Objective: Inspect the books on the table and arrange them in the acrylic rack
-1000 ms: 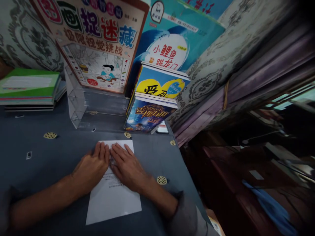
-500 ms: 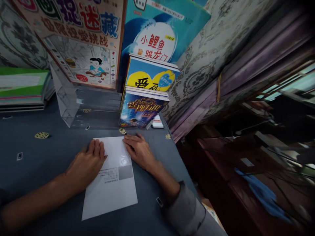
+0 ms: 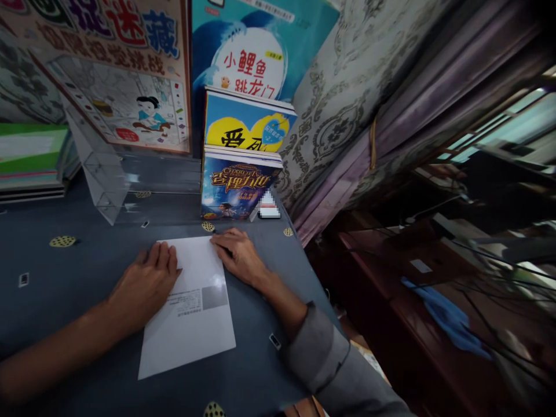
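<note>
A white sheet of paper [image 3: 186, 341] lies flat on the dark table, with small upside-down print and a grey rectangle on it. Over its upper left edge rests my left hand [image 3: 145, 284], fingers bent and close together, holding the sheet down. My right hand [image 3: 241, 255] is at the top right corner, its fingertips closed on the paper's edge. The exact place of the right thumb is hard to make out.
Beyond the sheet, several books [image 3: 238, 185] stand upright in a clear acrylic holder [image 3: 102, 179]. A stack of books [image 3: 32, 156] with a green cover lies at the far left. The table's right edge drops towards a dark red surface [image 3: 391, 301] holding a blue cloth [image 3: 452, 318] and cables.
The whole view has shifted slightly, so the books, sheet and hands appear a little further left and higher. Both hands keep their places on the sheet.
</note>
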A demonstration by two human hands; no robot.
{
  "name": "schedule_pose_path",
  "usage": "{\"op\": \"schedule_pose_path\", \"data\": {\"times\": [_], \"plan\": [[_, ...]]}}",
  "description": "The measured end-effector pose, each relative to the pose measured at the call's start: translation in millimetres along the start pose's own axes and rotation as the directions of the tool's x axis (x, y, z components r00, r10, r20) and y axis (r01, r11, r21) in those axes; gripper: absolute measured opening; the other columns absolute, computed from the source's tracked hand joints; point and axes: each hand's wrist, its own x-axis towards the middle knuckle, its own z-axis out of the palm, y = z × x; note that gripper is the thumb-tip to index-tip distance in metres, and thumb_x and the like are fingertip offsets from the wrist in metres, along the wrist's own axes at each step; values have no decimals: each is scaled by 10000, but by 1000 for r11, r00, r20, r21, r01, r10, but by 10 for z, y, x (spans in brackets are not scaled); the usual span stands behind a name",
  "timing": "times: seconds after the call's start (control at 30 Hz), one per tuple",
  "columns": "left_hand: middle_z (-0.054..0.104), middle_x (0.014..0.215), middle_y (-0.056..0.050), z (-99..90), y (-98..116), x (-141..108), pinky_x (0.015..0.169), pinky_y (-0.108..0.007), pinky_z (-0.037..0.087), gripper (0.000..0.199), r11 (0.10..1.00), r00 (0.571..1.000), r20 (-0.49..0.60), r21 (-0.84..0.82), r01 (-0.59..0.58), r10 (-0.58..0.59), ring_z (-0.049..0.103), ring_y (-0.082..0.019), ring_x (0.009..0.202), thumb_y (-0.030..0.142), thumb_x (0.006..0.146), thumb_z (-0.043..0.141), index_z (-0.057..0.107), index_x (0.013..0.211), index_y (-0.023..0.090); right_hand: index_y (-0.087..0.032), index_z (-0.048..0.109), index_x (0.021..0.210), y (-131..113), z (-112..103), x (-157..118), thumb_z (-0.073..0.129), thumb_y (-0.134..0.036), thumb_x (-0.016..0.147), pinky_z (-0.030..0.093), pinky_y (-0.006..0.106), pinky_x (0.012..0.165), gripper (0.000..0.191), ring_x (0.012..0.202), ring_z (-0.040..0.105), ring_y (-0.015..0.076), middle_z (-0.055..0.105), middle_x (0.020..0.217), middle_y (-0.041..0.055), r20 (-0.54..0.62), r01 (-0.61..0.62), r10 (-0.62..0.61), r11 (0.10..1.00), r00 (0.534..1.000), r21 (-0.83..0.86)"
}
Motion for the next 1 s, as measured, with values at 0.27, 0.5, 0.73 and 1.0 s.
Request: {"op": "schedule_pose_path", "data": {"times": [0.27,0.5,0.73,1.0], "plan": [[660,1312,-303,-55,-34,51,951,-539,544,532,995,992,81,-15,-98,99,636,-396,1232,4,882,320,648,1301,-21,-176,766,1056,25,-8,9,618,-127,948,472,362,869,190,973,657,226,785,993,69,-13,-31,31,999,999,25],[606,1455,-183,3,-17,218,1061,-439,491,564,971,981,57,-165,-173,185,564,-291,1355,21,873,371,584,1393,66,-196,776,1116,47,-18,19,605,-134,952,508,341,882,245,985,666,208,790,1013,67,-19,-58,60,991,998,117],[643,1402,-191,32,78,494,1071,-455,489,529,930,961,-78,-240,-277,266,584,-293,1316,15,880,415,599,1374,60,-233,760,1185,96,-61,16,556,-202,999,533,347,924,278,1017,695,198,785,1114,59,-38,-122,136,960,990,251],[661,1372,-157,29,38,569,1022,-486,518,484,884,962,-131,-381,-271,239,591,-287,1265,52,930,396,603,1365,100,-200,740,1205,150,-29,6,565,-181,980,544,355,929,286,983,727,206,803,982,53,-119,-186,224,945,967,269]]}}
